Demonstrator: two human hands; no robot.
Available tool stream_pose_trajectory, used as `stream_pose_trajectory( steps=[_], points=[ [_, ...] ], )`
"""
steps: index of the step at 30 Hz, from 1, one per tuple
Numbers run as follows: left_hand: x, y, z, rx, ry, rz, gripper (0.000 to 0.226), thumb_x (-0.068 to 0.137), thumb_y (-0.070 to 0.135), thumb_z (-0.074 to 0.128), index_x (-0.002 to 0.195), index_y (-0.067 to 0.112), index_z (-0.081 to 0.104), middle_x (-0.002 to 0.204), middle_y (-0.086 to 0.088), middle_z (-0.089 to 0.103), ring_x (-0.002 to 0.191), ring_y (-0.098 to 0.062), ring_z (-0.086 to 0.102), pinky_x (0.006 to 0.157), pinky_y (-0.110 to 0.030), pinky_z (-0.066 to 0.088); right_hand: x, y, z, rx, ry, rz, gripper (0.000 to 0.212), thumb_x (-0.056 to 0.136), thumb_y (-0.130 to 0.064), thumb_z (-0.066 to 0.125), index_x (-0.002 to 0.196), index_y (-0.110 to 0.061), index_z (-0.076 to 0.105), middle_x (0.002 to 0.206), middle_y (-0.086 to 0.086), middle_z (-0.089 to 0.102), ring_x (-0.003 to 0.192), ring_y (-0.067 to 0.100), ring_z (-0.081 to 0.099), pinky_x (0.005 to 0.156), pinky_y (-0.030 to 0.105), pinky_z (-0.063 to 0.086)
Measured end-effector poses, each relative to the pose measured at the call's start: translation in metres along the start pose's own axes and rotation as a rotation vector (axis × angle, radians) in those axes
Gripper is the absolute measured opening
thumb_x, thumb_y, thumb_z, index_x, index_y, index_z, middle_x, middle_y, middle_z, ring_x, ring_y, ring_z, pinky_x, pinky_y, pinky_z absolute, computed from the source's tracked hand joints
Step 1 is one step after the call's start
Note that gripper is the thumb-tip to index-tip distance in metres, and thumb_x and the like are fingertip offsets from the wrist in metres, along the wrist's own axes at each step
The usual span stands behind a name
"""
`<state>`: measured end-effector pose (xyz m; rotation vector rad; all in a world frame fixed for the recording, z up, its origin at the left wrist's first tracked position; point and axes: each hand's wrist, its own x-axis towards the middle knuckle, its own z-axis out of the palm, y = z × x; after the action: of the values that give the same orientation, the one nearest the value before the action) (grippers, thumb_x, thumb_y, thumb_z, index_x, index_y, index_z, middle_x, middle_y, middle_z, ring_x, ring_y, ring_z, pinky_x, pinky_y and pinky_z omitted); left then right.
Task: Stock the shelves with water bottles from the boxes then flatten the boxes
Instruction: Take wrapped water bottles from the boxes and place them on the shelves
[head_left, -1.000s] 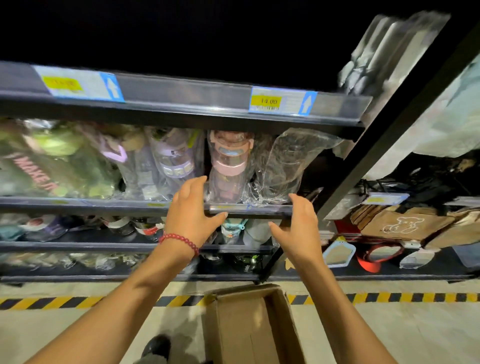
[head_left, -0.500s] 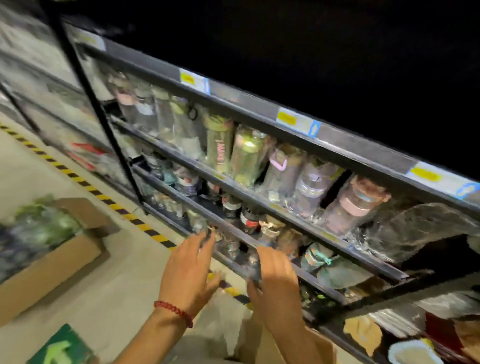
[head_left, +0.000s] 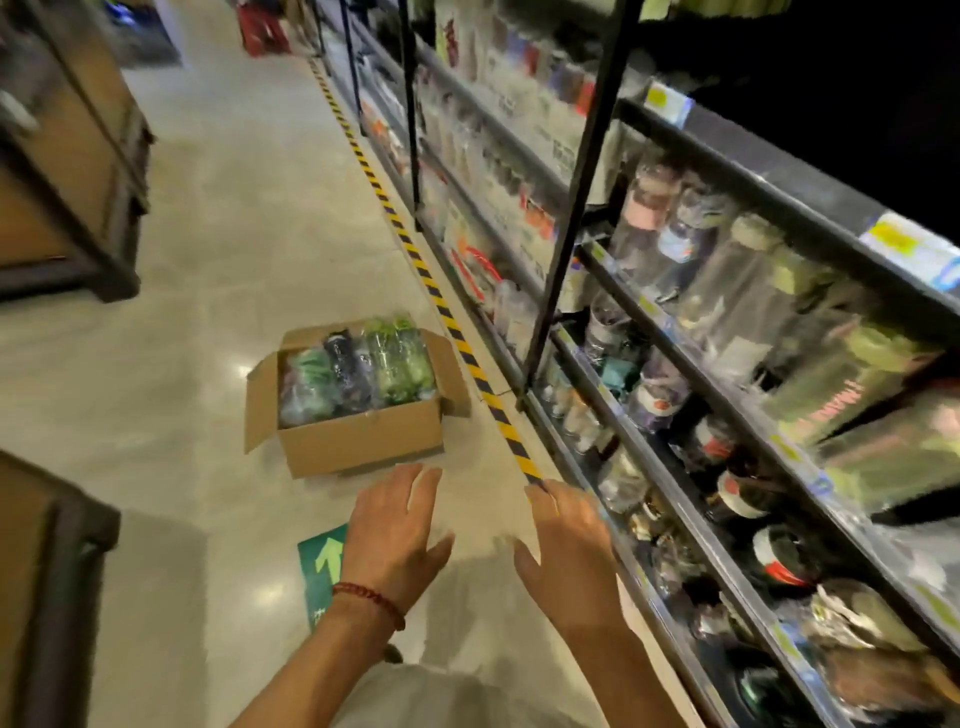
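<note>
An open cardboard box (head_left: 363, 441) stands on the aisle floor ahead, filled with several plastic-wrapped water bottles (head_left: 374, 364) in green and dark colours. My left hand (head_left: 397, 535), with a red bead bracelet at the wrist, hovers over the floor with straight spread fingers and holds nothing. Beside it, my right hand (head_left: 569, 551) is likewise flat and empty, close to the lower shelf rails. Along the right, the black shelves (head_left: 691, 374) carry rows of wrapped bottles (head_left: 727, 291), blurred by motion.
Yellow-black hazard tape (head_left: 415, 260) runs along the shelf base down the aisle. A green floor sticker with an arrow (head_left: 322, 566) lies near my left hand. Dark wooden display units (head_left: 78, 171) stand across the aisle at left, and another (head_left: 47, 597) at near left.
My view has swung left from the shelf front to down the aisle. Both hands have left the shelf rail and dropped low over the floor. The full box now lies ahead.
</note>
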<state>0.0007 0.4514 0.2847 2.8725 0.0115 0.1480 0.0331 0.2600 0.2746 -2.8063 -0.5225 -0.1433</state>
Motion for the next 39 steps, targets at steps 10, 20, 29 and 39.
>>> stream_pose_trajectory(
  steps=[10, 20, 29, 39],
  points=[
    [0.04, -0.145, -0.023, 0.04, -0.076, -0.254, 0.074, 0.047, 0.038, 0.089, 0.11, 0.009, 0.064, 0.106, -0.015, 0.065, 0.09, -0.035, 0.065, 0.072, -0.042, 0.056, 0.1, -0.109, 0.069, 0.064, -0.052, -0.194, 0.075, 0.053, -0.031, 0.083, 0.119, -0.017, 0.05, 0.114, 0.005, 0.065, 0.11, 0.024, 0.047, 0.08, 0.042, 0.055],
    [0.124, -0.213, 0.0, -0.033, -0.149, -0.437, 0.078, 0.041, 0.039, 0.092, 0.109, 0.01, 0.065, 0.103, -0.011, 0.068, 0.087, -0.029, 0.067, 0.069, -0.037, 0.057, 0.23, -0.114, 0.119, 0.059, -0.266, -0.233, 0.066, 0.047, -0.027, 0.089, 0.107, -0.011, 0.065, 0.106, 0.006, 0.067, 0.095, 0.03, 0.066, 0.071, 0.04, 0.058],
    [0.273, -0.274, 0.035, -0.118, -0.217, -0.642, 0.078, 0.047, 0.034, 0.093, 0.114, 0.003, 0.065, 0.108, -0.016, 0.068, 0.094, -0.033, 0.067, 0.08, -0.042, 0.054, 0.413, -0.095, 0.183, 0.133, -0.465, -0.204, 0.064, 0.055, -0.022, 0.086, 0.114, -0.009, 0.063, 0.109, 0.008, 0.065, 0.097, 0.034, 0.064, 0.076, 0.044, 0.056],
    [0.451, -0.36, 0.178, -0.448, -0.268, -0.868, 0.084, 0.079, 0.038, 0.073, 0.147, 0.019, 0.027, 0.148, -0.001, 0.037, 0.133, -0.018, 0.037, 0.108, -0.029, 0.03, 0.569, -0.052, 0.349, 0.181, -0.674, 0.002, 0.047, 0.085, -0.025, 0.063, 0.127, -0.013, 0.045, 0.12, 0.006, 0.051, 0.109, 0.026, 0.045, 0.079, 0.032, 0.036]
  ],
)
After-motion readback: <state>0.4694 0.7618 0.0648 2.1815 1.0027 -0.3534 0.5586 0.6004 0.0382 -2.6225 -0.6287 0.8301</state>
